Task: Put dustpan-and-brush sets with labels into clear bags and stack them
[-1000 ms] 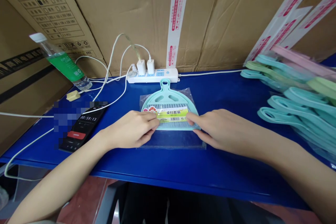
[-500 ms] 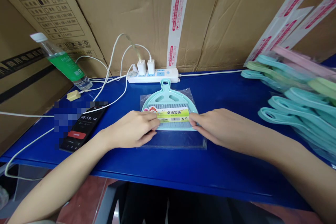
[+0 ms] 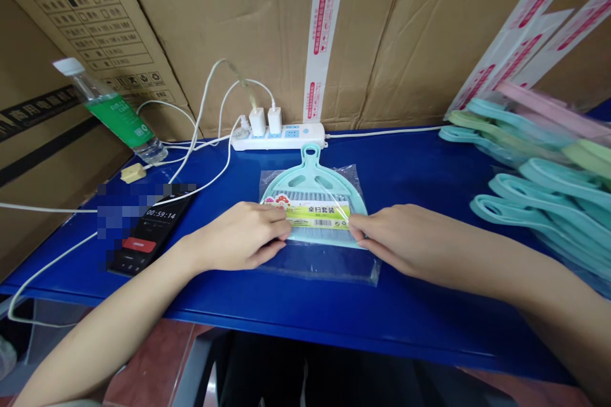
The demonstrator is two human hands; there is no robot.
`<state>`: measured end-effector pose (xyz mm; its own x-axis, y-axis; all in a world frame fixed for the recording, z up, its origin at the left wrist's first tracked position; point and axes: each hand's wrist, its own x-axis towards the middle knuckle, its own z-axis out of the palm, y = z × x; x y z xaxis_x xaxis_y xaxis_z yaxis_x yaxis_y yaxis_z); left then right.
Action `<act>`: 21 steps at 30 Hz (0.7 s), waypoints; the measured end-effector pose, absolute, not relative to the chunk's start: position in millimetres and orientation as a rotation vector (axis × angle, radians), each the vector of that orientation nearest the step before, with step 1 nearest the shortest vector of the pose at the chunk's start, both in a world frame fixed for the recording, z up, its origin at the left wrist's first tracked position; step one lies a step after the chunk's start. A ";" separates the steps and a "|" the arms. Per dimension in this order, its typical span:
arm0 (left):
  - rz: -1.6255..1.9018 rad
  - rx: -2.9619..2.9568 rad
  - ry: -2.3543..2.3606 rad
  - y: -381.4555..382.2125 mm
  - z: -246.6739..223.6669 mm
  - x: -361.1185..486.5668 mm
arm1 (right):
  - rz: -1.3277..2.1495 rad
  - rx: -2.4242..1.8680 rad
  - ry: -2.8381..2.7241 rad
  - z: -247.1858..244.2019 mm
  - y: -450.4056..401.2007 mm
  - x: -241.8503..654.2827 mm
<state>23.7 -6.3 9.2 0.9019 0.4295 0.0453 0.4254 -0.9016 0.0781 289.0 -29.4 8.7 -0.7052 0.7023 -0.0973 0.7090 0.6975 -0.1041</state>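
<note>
A light blue dustpan and brush set (image 3: 312,179) lies in a clear plastic bag (image 3: 329,267) on the blue table, its handle pointing away from me. Across its middle is a yellow-green and white label (image 3: 321,213) with red mushrooms. My left hand (image 3: 251,235) is closed at the label's left end, fingers curled and pressed together. My right hand (image 3: 391,235) pinches at the label's right end, thumb and fingertips together on the bag. Whether the fingers grip the label or only the plastic over it is too small to tell.
On the right lie stacked bagged dustpan sets (image 3: 544,203) in blue, green and pink. A white power strip (image 3: 305,137) with chargers sits behind the set. At left are a phone (image 3: 150,235), a green-labelled bottle (image 3: 119,117) and white cables. Cardboard boxes (image 3: 248,19) stand behind.
The bagged set has shifted slightly right and turned a little, its right side now nearer me. My right hand has moved slightly right and down; my left hand is almost unmoved.
</note>
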 end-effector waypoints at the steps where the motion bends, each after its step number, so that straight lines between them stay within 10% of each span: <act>1: 0.090 2.994 0.675 -6.5 9.6 23.8 | -0.212 1.193 2.847 8.5 -29.3 289.2; 21: -0.069 3.007 1.451 -3.0 10.1 21.0 | -0.124 1.319 2.837 3.9 -26.5 290.1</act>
<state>21.0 -3.0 10.1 0.6252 0.7790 0.0488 0.7708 -0.6064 -0.1953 290.1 -26.5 3.9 -0.6451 0.7629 -0.0432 0.7637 0.6420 -0.0675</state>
